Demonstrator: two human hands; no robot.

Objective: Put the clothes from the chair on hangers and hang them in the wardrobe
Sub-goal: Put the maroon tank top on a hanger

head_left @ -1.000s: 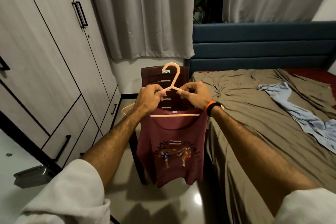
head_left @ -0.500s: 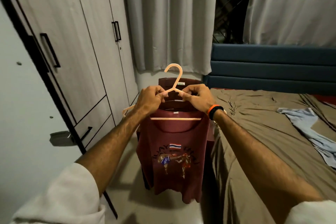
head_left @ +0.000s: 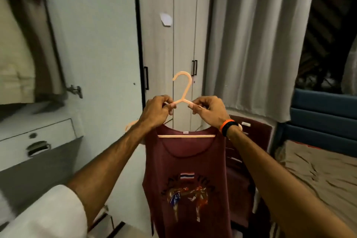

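Held up in front of the chest: a peach plastic hanger point(head_left: 182, 91), hook upward, with a maroon sleeveless shirt point(head_left: 185, 176) hung on it. Pinched on the hanger's left sloping arm, close under the hook, by the curled fingers and thumb of the left hand point(head_left: 157, 111). Gripped the same way on the right sloping arm by the right hand point(head_left: 207, 111), fingers bent around the thin plastic, an orange and black band point(head_left: 229, 127) on that wrist. Seen through the neck opening: the straight lower bar of the hanger, level. Printed on the shirt front: a small striped flag and a colourful figure design, the letters too blurred to read. Just behind the shirt, to the right: the dark red chair point(head_left: 251, 141), partly hidden. To the left: an open wardrobe door point(head_left: 100, 44), white inside, and drawers point(head_left: 38, 141) with recessed handles below pale hanging garments. Behind the hands: closed wardrobe doors point(head_left: 173, 35) with black handles, then grey curtains point(head_left: 255, 44). At far right: the bed point(head_left: 318, 170) with a brown sheet and blue headboard.
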